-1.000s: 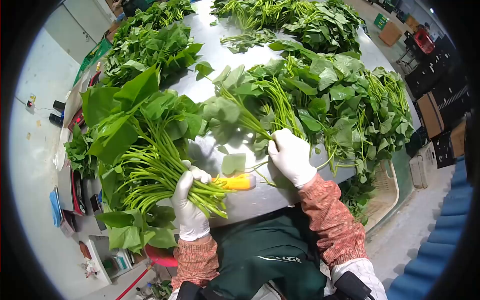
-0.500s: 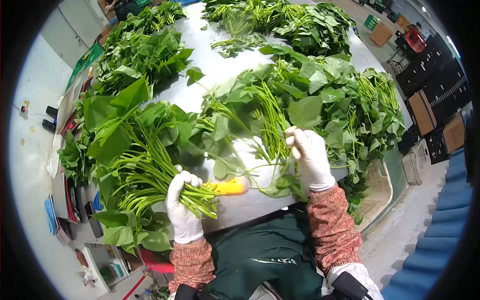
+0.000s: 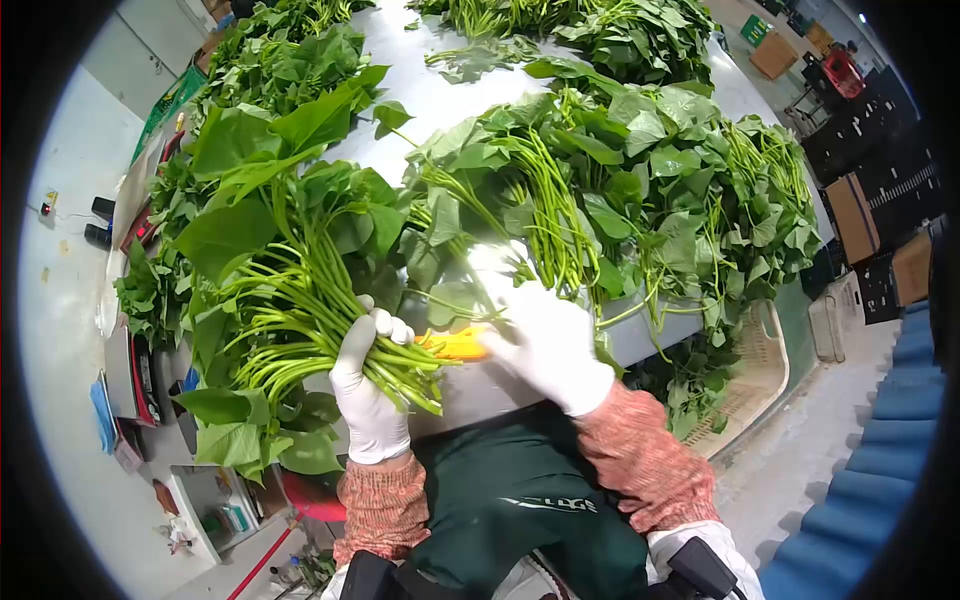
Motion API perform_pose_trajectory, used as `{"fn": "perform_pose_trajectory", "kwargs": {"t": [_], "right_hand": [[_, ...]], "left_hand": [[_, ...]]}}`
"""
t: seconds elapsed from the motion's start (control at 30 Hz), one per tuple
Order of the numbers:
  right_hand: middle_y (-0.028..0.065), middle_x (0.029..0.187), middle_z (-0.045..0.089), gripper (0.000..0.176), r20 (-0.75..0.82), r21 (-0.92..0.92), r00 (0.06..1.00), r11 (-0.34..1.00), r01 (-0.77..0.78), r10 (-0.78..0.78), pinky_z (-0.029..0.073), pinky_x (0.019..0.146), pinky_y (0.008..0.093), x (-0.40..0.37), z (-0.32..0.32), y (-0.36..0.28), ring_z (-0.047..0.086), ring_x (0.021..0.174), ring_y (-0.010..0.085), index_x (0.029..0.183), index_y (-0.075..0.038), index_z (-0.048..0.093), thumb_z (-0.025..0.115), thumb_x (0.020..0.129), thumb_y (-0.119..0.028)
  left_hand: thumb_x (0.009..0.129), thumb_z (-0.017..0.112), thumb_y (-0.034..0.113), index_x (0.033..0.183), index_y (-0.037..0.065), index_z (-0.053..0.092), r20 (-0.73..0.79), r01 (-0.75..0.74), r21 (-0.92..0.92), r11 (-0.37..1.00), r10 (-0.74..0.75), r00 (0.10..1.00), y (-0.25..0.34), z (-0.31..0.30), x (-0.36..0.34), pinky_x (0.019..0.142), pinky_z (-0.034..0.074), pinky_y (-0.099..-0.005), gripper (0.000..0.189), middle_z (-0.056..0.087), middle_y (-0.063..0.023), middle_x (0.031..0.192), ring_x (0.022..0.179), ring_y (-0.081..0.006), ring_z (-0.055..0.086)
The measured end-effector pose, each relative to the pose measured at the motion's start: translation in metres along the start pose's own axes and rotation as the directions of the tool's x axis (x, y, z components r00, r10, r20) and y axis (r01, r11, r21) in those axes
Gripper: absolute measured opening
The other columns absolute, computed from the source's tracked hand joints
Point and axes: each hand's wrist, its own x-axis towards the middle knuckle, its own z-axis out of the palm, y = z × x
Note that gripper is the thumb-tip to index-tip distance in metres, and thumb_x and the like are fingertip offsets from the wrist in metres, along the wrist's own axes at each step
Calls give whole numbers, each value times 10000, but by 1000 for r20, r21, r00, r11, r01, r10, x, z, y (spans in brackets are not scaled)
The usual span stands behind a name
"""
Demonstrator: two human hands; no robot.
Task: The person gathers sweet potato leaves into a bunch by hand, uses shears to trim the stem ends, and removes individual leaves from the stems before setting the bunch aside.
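My left hand (image 3: 370, 385), in a white glove, is closed around the cut stems of a thick bunch of leafy greens (image 3: 300, 290). The bunch slants up and to the left, its broad leaves spreading over the table's left side. My right hand (image 3: 550, 345), gloved too and slightly smeared by motion, is over the table's near edge with its thumb apart from the fingers and nothing seen in it. Just left of its thumb is a yellow-orange tool (image 3: 460, 343), beside the stem ends. Beyond that hand lie more loose stems (image 3: 550, 215) on the metal table (image 3: 400, 70).
Heaps of greens (image 3: 690, 180) cover the right side, with other piles (image 3: 290, 80) at the back left. A cream plastic crate (image 3: 755, 385) holding greens stands below the table's right edge. Black crates (image 3: 870, 140) and cardboard boxes (image 3: 853, 218) are farther right.
My right hand has moved left and down from the loose stems to beside the yellow-orange tool, its pinch loosened. My left hand keeps its hold, and the bunch's leaves have shifted upward slightly.
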Motion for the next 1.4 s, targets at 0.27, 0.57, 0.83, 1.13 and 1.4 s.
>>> {"fn": "perform_pose_trajectory", "kwargs": {"t": [0.27, 0.57, 0.83, 1.13, 1.4], "right_hand": [[121, 748, 612, 107, -39, 328, 971, 921, -209, 234, 483, 605, 342, -2, 7, 39, 613, 656, 255, 876, -15, 629, 624, 859, -120], [-31, 711, 555, 142, 49, 881, 878, 393, -263, 477, 332, 504, 178, 0, -67, 3, 416, 561, 19, 925, -11, 606, 530, 968, -122], [135, 681, 569, 65, 3, 320, 999, 946, 47, -50, 442, 523, 339, 0, -22, -43, 568, 560, 288, 830, -6, 595, 623, 856, -59], [135, 676, 533, 64, 85, 427, 996, 904, -15, -23, 435, 550, 347, -4, -38, -41, 540, 580, 299, 865, -11, 584, 608, 865, -71], [192, 721, 549, 84, 84, 532, 970, 813, -238, 228, 430, 565, 402, -16, -20, -32, 559, 630, 362, 875, 17, 554, 537, 907, -59]], "left_hand": [[936, 535, 119, 1055, 24, 514, -46, -162, 70, 984, 165, 985, 23, -6, -4, 745, 419, -309, 154, 482, -26, 819, 759, -147, 469], [900, 602, 108, 1098, 13, 534, -65, 65, 51, 997, -62, 996, -1, -7, 2, 739, 445, -299, 229, 544, -40, 838, 761, -153, 521], [884, 595, 40, 1228, -5, 522, 15, 174, 218, 960, -182, 983, -27, 10, -27, 904, 484, -314, 354, 623, -102, 1067, 993, -190, 600], [847, 631, -35, 1220, 37, 517, 166, 214, 193, 957, -247, 955, -32, 4, -24, 858, 495, -293, 397, 626, -57, 1041, 956, -150, 587], [785, 686, -17, 1179, -3, 468, 53, 265, 169, 949, -277, 959, -33, 21, -28, 845, 514, -329, 451, 641, -94, 921, 883, -203, 621]]}}
